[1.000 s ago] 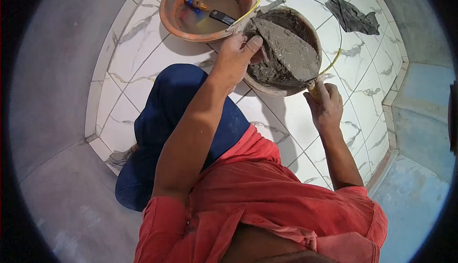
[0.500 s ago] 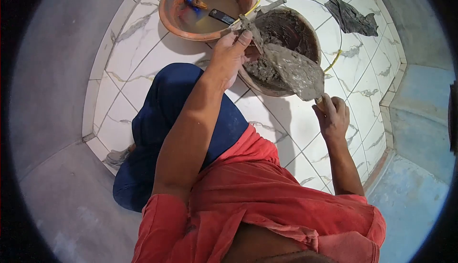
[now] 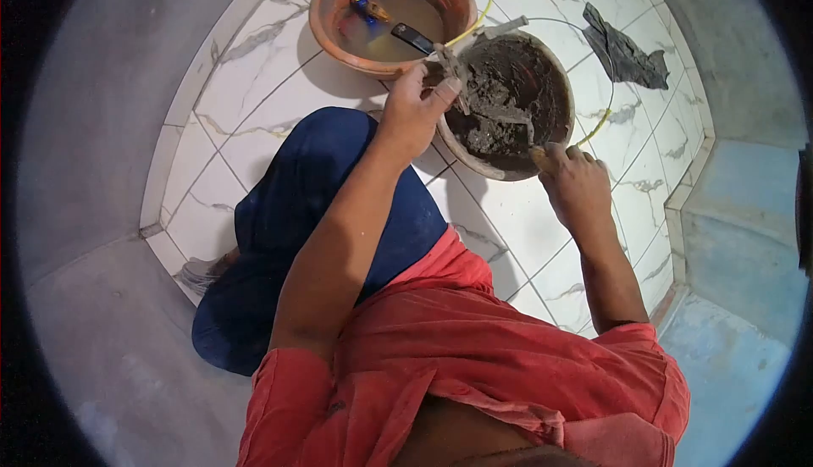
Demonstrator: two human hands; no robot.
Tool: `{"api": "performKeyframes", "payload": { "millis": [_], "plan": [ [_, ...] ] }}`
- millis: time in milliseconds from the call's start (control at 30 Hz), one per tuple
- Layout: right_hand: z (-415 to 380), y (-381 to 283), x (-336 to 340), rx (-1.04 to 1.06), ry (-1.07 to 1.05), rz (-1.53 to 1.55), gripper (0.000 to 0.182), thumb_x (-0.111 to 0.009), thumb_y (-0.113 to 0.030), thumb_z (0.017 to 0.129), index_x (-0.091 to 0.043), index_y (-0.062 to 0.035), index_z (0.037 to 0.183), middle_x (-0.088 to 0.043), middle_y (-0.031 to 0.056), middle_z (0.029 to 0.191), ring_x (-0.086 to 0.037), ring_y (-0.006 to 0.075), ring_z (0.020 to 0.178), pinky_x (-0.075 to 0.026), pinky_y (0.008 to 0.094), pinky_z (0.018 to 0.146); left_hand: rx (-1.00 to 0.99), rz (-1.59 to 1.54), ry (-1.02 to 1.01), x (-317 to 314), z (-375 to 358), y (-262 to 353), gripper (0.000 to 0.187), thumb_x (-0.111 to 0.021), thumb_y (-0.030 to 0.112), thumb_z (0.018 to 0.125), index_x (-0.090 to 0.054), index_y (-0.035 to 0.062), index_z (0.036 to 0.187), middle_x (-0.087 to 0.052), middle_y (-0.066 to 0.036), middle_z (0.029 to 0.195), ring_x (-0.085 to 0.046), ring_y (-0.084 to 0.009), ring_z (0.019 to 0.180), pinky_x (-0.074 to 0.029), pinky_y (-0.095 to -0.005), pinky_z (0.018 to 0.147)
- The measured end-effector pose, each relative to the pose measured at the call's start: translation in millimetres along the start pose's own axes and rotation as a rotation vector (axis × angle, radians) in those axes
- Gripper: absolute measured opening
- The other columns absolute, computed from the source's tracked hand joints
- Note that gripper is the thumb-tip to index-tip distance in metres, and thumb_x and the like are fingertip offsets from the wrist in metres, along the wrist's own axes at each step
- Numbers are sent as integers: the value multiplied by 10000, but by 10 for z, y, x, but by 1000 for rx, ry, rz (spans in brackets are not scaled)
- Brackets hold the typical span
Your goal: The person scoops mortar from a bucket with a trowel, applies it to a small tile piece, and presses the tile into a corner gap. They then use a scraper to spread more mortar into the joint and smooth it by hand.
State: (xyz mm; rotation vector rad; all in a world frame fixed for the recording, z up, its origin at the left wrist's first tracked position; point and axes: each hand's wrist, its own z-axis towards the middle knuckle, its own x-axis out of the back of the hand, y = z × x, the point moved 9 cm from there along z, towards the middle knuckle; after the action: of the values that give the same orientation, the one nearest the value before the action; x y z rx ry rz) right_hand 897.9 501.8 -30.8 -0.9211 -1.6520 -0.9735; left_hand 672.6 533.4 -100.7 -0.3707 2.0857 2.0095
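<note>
Basin [image 3: 373, 66], round and orange-brown, holds cloudy water [image 3: 417, 11]; beside it, a round grey-smeared bowl [image 3: 495, 171] holds wet dark-grey mix [image 3: 491, 86]. Over that, a coated trowel [image 3: 508, 116], gripped in the right hand [image 3: 578, 183], points leftward, its long axis crosswise. The left hand [image 3: 419, 110] pinches a thin mix-smeared piece [image 3: 451, 65].

Light, seemingly from above, brightens the tiled floor [image 3: 542, 221]; shadows spread on the near side of the basin [image 3: 373, 64] and the bucket [image 3: 501, 171]. Wide-angle distortion bows the floor's edges, and the corners go black.
</note>
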Motion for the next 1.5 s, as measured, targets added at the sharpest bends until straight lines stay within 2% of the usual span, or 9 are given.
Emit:
{"api": "performKeyframes", "payload": {
  "millis": [267,367,500,667,933,1100,1200,1267,1500],
  "plan": [
    [245,4,-223,-34,-86,-89,233,-619,-289,879,-609,-69,956,-648,145,844,-673,326,828,-510,448,717,-91,162,26,41,-87,118,361,-661,232,909,-565,-12,1158,-670,-113,991,-640,-199,928,-499,-343,857],
    [319,-167,63,26,4,-7,232,-626,-272,895,-659,-45,929,-669,152,887,-673,338,831,-519,440,735,-147,289,22,26,-63,71,372,-671,235,897,-565,0,1166,-679,-117,996,-653,-204,915,-504,-354,853],
    [423,-419,541,-50,422,871,210,-639,-126,889,-701,-23,1061,-689,172,987,-671,317,875,-517,379,811,-85,84,-49,-69,-75,26,382,-669,234,900,-561,-1,1181,-681,-116,1015,-656,-206,933,-505,-355,852],
    [440,-874,622,118,485,863,293,-577,-1,877,-651,-29,1159,-601,187,1100,-590,346,1030,-464,398,916,-120,19,-72,-19,-83,69,517,-666,319,920,-509,-21,1277,-619,-110,1149,-593,-187,1045,-474,-333,928],
    [402,-857,688,100,664,879,275,-596,-22,877,-650,-13,1147,-595,186,1127,-589,309,1060,-460,371,937,-100,40,-54,1,-59,81,447,-675,236,909,-524,-13,1248,-630,-111,1127,-600,-177,1036,-476,-337,922],
    [495,-862,686,90,661,920,263,-714,-118,832,-656,2,1058,-636,170,1042,-626,281,977,-491,360,875,-112,246,48,61,-75,68,368,-695,174,871,-565,1,1169,-672,-129,1054,-656,-212,973,-512,-356,862],
    [578,-812,621,-91,548,906,350,-797,-191,765,-658,14,1012,-646,164,1013,-640,268,932,-501,351,845,-250,428,121,65,-91,108,326,-703,143,842,-582,0,1109,-688,-158,983,-686,-280,914,-535,-385,807],
    [633,-765,576,-142,525,917,439,-850,-236,701,-655,24,996,-669,150,924,-655,256,860,-509,343,814,-364,522,146,48,-134,227,444,-748,171,778,-543,-21,1122,-651,-236,1028,-638,-422,966,-519,-473,810],
    [725,-655,518,-138,427,977,291,-826,-207,730,-688,-3,885,-699,120,842,-663,233,797,-513,342,767,-313,472,135,60,-117,190,416,-726,163,767,-556,-13,1104,-649,-242,1026,-631,-431,967,-515,-482,820]
  ]
}}
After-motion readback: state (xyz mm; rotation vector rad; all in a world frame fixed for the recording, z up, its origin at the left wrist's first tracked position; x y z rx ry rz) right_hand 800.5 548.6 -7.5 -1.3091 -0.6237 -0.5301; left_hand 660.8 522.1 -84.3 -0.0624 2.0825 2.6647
